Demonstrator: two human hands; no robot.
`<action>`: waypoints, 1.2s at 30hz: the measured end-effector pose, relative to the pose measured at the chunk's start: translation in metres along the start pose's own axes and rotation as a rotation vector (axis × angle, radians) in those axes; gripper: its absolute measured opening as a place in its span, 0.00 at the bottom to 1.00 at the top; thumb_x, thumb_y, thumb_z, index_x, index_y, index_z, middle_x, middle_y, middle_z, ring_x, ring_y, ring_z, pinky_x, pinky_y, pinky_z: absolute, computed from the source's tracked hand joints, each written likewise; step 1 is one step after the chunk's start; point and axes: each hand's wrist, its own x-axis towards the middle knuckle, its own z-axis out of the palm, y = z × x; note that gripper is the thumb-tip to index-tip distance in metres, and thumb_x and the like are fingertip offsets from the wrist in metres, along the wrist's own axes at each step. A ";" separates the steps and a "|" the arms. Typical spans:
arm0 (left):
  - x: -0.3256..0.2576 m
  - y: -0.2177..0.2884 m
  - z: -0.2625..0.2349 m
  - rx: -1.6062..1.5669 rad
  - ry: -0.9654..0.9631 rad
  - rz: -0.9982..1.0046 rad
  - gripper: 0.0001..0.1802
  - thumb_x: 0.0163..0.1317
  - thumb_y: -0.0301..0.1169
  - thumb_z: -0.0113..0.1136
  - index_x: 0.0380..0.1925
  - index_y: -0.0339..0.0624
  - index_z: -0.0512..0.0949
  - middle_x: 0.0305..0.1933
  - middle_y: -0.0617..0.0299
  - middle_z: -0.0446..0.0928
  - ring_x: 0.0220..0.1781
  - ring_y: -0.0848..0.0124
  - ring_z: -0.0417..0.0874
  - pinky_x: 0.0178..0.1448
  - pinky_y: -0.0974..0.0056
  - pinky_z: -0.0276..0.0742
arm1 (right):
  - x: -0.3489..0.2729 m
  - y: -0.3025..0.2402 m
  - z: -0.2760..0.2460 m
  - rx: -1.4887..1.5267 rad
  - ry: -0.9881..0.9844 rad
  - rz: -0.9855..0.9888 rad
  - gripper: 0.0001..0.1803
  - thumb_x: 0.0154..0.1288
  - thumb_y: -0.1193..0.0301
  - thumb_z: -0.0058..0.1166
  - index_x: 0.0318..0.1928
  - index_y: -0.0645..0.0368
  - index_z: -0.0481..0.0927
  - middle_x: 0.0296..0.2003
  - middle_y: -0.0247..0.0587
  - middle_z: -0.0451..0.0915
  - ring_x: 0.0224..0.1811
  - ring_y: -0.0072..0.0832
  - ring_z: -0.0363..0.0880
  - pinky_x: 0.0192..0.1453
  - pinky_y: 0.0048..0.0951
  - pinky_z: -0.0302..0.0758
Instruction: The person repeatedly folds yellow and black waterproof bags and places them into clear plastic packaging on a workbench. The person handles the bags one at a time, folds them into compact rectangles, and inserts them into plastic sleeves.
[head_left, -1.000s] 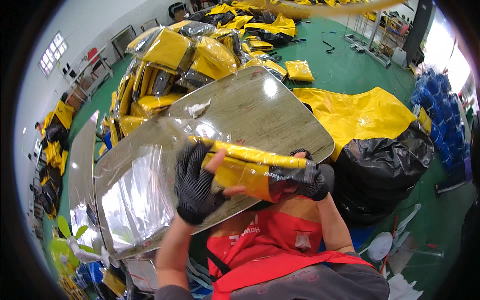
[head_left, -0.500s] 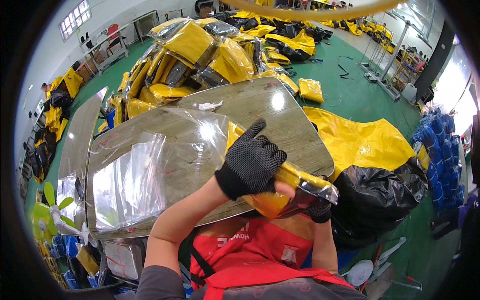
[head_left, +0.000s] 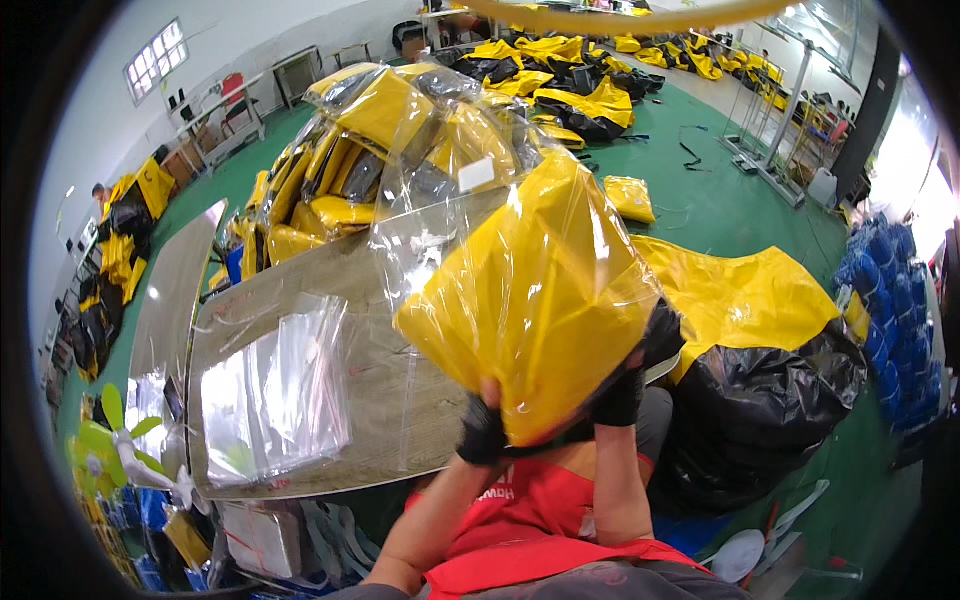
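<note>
A folded yellow piece of glossy sheet material point(head_left: 530, 290) sits inside a transparent plastic bag point(head_left: 400, 225), raised tilted over the table's near right part. The bag's loose end spreads beyond the piece toward the far left. My left hand point(head_left: 483, 425), in a black glove with the thumb bare, is closed on the near left edge of the bagged piece. On its right side my right hand point(head_left: 635, 375), also gloved in black, grips the edge, its fingers partly hidden behind it. On the wood-patterned table point(head_left: 400, 390) lies a stack of flat transparent bags point(head_left: 275, 385), left of my left hand.
A tall heap of bagged yellow and black bundles point(head_left: 370, 130) rises past the table's far edge. At the right stands a large black and yellow sack point(head_left: 760, 390), with blue bundles point(head_left: 885, 310) beyond. A green fan point(head_left: 120, 430) is at the near left corner.
The yellow piece has been lifted and turned up in its bag, its broad face now showing. My left hand has moved down from its top to its near edge.
</note>
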 end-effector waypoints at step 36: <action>0.014 0.164 0.013 0.723 0.231 0.603 0.34 0.73 0.54 0.39 0.58 0.32 0.73 0.54 0.53 0.78 0.52 0.68 0.78 0.62 0.63 0.70 | 0.006 -0.080 0.106 -0.904 -0.253 -0.104 0.17 0.70 0.62 0.54 0.41 0.65 0.85 0.34 0.36 0.84 0.36 0.16 0.76 0.45 0.20 0.72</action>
